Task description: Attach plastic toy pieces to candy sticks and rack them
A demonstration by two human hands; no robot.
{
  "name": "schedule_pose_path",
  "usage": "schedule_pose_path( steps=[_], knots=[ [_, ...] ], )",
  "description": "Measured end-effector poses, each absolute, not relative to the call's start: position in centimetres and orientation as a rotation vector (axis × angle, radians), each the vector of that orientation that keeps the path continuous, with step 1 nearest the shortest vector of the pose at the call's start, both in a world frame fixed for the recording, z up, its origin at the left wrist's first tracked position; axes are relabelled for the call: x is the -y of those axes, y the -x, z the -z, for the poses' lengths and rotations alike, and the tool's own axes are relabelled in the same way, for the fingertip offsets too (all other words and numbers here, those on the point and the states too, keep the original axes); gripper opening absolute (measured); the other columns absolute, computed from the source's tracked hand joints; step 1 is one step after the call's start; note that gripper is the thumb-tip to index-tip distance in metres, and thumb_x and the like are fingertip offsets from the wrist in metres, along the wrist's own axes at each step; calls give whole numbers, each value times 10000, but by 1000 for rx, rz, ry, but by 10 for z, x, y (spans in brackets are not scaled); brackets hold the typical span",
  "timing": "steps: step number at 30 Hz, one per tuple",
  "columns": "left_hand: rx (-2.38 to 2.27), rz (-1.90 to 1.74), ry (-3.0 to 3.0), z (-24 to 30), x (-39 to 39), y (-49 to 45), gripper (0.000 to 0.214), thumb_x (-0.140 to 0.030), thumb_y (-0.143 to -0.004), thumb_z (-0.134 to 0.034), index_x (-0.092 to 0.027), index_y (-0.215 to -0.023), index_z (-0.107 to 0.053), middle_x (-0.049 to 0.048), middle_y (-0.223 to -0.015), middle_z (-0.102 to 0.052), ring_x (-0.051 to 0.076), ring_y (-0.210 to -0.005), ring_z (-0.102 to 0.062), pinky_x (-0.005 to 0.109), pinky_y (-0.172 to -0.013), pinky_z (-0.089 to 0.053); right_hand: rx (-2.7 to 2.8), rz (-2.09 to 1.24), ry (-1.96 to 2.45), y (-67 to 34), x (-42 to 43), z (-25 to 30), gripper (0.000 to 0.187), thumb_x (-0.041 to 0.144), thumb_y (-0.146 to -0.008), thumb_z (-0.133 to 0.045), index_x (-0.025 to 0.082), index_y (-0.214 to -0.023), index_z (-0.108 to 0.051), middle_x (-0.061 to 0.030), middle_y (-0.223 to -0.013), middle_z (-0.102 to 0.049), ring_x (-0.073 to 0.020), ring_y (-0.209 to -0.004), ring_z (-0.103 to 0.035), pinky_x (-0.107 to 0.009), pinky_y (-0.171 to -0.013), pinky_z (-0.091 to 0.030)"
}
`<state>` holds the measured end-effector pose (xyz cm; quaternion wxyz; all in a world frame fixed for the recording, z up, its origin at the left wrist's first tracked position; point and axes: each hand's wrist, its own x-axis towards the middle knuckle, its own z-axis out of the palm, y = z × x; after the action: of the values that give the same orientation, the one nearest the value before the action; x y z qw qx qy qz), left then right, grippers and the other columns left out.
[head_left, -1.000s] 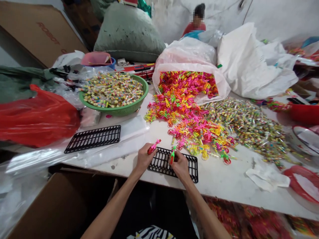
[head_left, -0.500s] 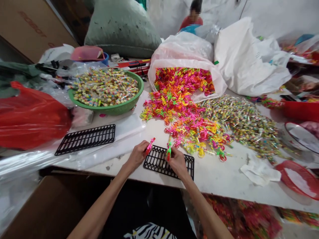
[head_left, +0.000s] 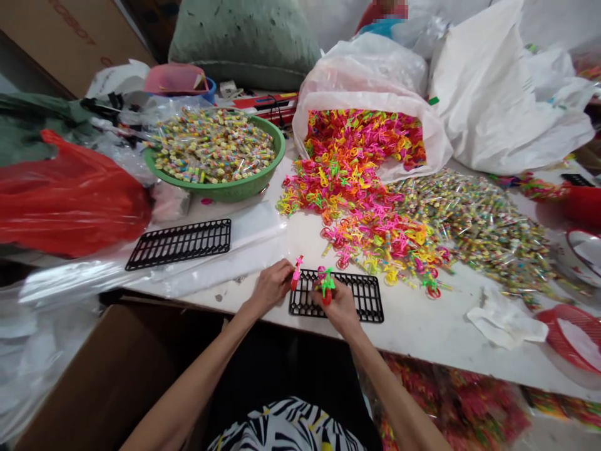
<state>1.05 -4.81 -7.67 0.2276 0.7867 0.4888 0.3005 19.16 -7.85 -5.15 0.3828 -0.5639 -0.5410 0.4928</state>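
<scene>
Plastic likely suited light pinches: the left hand gripped a small pink-and-red piece, the right hand a green-and-red piece over the black slotted plastic rack.

A workshop: bright plastic pieces heaped across a worktable.

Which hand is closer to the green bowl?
The left. The left hand is on the near side of the green bowl, off to its right; the right hand is farther right, over a black rack.
</scene>
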Motion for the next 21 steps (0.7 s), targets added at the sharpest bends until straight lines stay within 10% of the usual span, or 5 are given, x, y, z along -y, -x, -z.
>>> schedule_pose_path(
  steps=[21],
  knots=[
    [-1382, -846, -2166, 78, 48, -12, 164, -234, -841, -433, -169, -786, -574, 35, -814, -565, 138, -738, -529, 235, -654, -407, 2198, -709, 1562, -159, 102, 52, 198, 21, -662, -460, 163, -739, -574, -44, -755, -588, -144, -665, -537, -219, -586, -363]
  ],
)
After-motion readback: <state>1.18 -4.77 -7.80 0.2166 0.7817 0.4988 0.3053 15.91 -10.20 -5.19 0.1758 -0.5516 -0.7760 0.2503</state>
